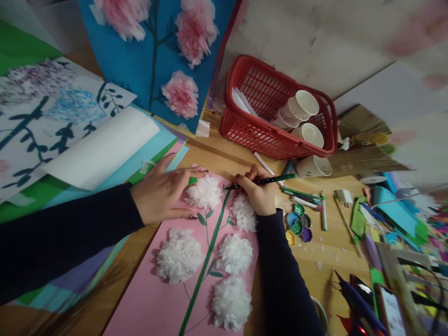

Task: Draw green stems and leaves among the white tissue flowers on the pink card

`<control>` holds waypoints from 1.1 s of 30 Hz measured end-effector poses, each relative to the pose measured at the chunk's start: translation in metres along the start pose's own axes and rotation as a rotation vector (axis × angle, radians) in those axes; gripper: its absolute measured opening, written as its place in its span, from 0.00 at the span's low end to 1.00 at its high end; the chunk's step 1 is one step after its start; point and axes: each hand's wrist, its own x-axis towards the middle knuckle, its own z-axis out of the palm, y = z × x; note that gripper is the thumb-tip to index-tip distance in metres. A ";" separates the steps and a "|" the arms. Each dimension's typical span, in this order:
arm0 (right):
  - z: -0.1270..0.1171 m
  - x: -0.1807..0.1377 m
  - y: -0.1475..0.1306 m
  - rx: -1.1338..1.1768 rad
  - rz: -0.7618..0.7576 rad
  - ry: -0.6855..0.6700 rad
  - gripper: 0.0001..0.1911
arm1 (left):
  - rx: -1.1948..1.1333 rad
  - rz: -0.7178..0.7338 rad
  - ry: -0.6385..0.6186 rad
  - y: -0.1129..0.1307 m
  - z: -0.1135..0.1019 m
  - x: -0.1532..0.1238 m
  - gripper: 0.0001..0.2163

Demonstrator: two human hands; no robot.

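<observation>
My right hand [257, 189] grips a dark felt-tip pen with a green end [285, 178], its tip at the top of the green stem on the pink sheet [140, 298]. Small dark strokes show around that tip. Spread over the sheet's upper left is my left hand [164, 191], fingers apart, beside a white paper flower [205, 192]. A small green piece [192, 181] shows by its fingers; whether it is held I cannot tell. Several more white ruffled flowers [180, 255] flank the stem, with thin green twigs and leaves between them.
A red basket [269, 135] with paper cups stands behind. Pens [324, 212] and a paint palette [296, 227] lie to the right, with a phone [390, 308] nearer me. Coloured sheets [105, 158] are stacked left, below a blue flower picture [140, 70].
</observation>
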 end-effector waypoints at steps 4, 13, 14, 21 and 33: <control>-0.001 -0.001 -0.002 -0.025 0.003 0.003 0.17 | -0.007 0.008 0.011 0.000 0.001 -0.001 0.29; 0.000 -0.002 0.000 -0.013 0.024 0.006 0.17 | 0.010 0.023 0.020 0.000 -0.001 0.002 0.28; 0.000 -0.002 0.000 -0.011 0.018 0.005 0.17 | 0.011 0.026 0.025 0.000 -0.002 0.002 0.28; -0.001 -0.001 0.003 0.011 0.030 -0.016 0.16 | 0.033 0.029 0.030 0.002 -0.002 0.002 0.27; -0.002 0.000 0.002 -0.025 -0.014 -0.039 0.14 | 0.041 0.015 0.076 0.003 0.000 0.003 0.25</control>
